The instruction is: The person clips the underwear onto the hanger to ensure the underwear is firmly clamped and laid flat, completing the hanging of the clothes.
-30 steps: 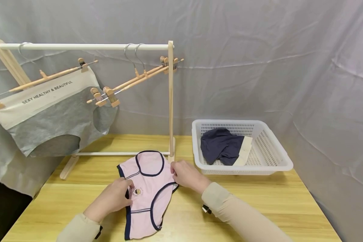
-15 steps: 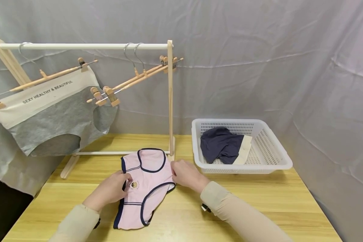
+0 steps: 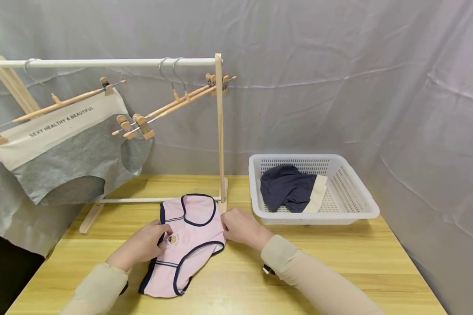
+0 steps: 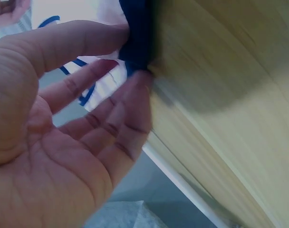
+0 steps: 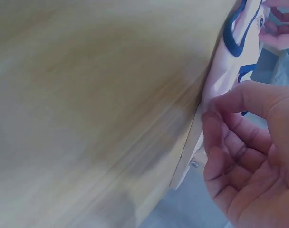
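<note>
Pink underpants (image 3: 195, 245) with navy trim and a small round print lie spread on the table, turned at a slant. My left hand (image 3: 143, 245) pinches their navy waistband (image 4: 136, 33) between thumb and fingers, beside the print. On the opposite side, at the crotch, my right hand (image 3: 242, 226) pinches the pink cloth between thumb and curled forefinger. The right wrist view shows this right hand (image 5: 254, 147) close over the wooden table, with the cloth stretching away from its fingertips.
A wooden rack (image 3: 221, 131) stands behind, bearing two bare clip hangers (image 3: 177, 105) and grey underpants (image 3: 79, 153) clipped to a third. At right, a white basket (image 3: 352, 214) holds a dark navy garment (image 3: 287, 188) with a cream band. Grey cloth (image 3: 339, 78) hangs behind the table (image 3: 339, 262).
The pink underpants have turned, their near end swinging left and their far end shifting slightly right. My left hand has moved a little up and left with the waistband; the right hand stays nearly still.
</note>
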The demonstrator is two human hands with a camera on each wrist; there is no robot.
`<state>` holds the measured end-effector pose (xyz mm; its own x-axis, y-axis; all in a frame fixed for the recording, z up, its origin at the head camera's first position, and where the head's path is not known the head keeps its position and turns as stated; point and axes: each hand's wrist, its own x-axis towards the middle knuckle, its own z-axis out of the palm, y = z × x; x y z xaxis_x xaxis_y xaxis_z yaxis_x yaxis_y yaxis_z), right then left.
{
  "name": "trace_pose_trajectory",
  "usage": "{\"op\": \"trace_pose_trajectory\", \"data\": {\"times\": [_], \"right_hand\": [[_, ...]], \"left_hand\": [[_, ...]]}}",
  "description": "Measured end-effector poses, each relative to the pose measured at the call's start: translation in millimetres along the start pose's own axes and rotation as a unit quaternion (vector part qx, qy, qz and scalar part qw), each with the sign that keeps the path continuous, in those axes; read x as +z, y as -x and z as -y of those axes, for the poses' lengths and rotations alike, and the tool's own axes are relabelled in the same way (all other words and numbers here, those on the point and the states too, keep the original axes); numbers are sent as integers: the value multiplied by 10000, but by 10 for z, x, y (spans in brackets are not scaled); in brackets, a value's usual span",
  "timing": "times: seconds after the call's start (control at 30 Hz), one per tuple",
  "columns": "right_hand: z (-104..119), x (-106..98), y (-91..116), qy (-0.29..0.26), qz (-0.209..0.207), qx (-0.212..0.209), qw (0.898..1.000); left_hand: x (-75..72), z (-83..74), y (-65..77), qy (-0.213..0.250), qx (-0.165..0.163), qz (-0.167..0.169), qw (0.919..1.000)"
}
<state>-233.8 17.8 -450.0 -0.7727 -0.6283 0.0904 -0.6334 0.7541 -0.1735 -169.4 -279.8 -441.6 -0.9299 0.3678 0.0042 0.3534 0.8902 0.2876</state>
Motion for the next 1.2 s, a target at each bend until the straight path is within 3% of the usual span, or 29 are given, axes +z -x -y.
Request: {"op": "trace_pose_trajectory", "data": {"times": [0.23, 0.47, 0.6, 0.8, 0.93, 1.1, 1.2], "right_hand": [[0, 27, -36, 248, -155, -326, 9990], [7, 28, -11, 17, 119, -360, 9993], [108, -48, 89, -60, 498, -426, 9978], [502, -167, 369, -255, 1599, -688, 9844], [746, -149, 471, -336, 1740, -1071, 9783], [765, -207, 342, -1121, 1887, -1077, 9696], [628, -278, 134, -1635, 1670, -650, 9701]], "left_hand": [[-11, 91, -7, -20, 253, -65, 9997], [27, 82, -4, 80, 279, 43, 9996], [38, 103, -12, 157, 383, 0, 9991], [39, 180, -56, 147, 833, -271, 9960], [66, 224, -147, -6, 1135, -567, 9919], [55, 246, -284, -286, 1010, -828, 9910], [-8, 312, -286, -333, 727, -736, 9941]]}}
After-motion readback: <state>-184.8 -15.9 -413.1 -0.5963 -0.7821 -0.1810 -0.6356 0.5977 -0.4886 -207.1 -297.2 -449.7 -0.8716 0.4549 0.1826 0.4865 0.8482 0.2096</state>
